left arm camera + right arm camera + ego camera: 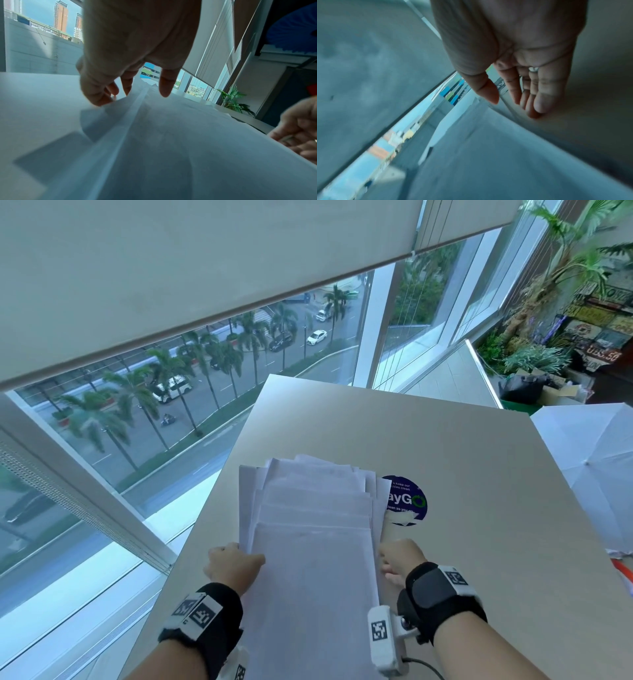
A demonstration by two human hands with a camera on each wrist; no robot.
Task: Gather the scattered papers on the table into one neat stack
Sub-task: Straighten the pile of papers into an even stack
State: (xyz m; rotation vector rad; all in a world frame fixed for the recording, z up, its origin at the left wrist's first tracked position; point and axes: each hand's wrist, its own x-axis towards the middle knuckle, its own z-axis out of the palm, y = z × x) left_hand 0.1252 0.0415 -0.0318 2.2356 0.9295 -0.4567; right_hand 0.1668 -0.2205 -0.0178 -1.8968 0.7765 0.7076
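A loose pile of white papers (313,529) lies on the pale worktop (479,474), running from the near edge toward twelve o'clock. The sheets overlap unevenly and fan out at the far end, so several edges show one behind another. The person's left hand (233,565) sits at the pile's nine o'clock side; from the left wrist view its thumb lies on top of the sheets while the fingers (127,83) curl down at the paper's edge, a grip pinching the papers. The right hand (400,558) rests at the three o'clock side, just beside the pile's edge. From the right wrist view its fingers (541,97) are straight and relaxed, tips touching the worktop, thumb against the paper's edge, the grip released. Both wrists wear black straps with white marker tags. A round dark blue sticker (407,501), partly covered by the papers, sits at two o'clock from the pile. A white umbrella (596,470) is at three o'clock, beyond the worktop's edge.
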